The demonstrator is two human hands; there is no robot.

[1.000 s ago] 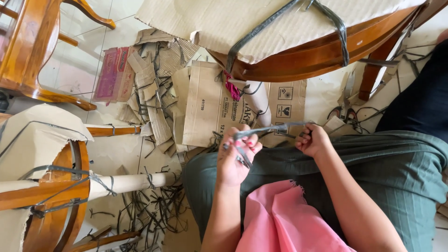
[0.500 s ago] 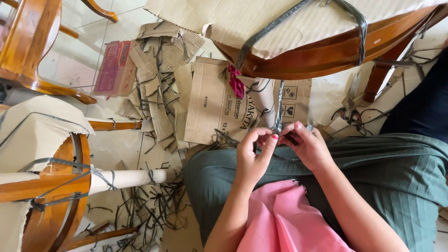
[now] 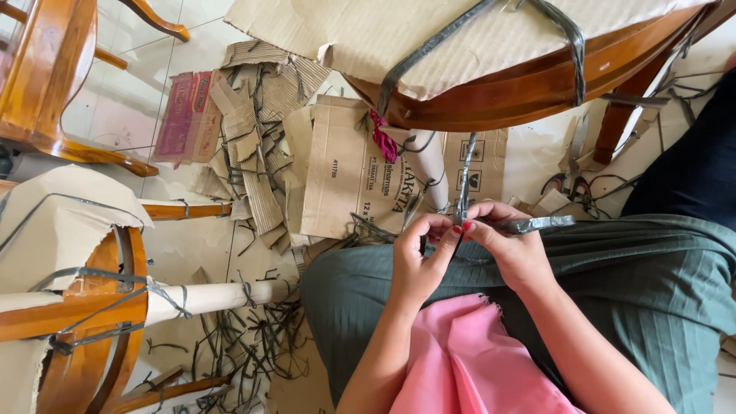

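Head view looks down on a wooden chair [image 3: 537, 84] wrapped in cardboard and dark strapping, with flattened cardboard [image 3: 345, 169] and cut strap scraps [image 3: 253, 345] on the floor. Over the green-clad lap, the left hand [image 3: 418, 264] and right hand [image 3: 517, 249] meet, fingers pinched narrow on a grey strap [image 3: 464, 180] that rises toward the chair, its loose end poking out to the right. Pulled hard, the stiff strap could slip from the fingertips or its edge could cut them.
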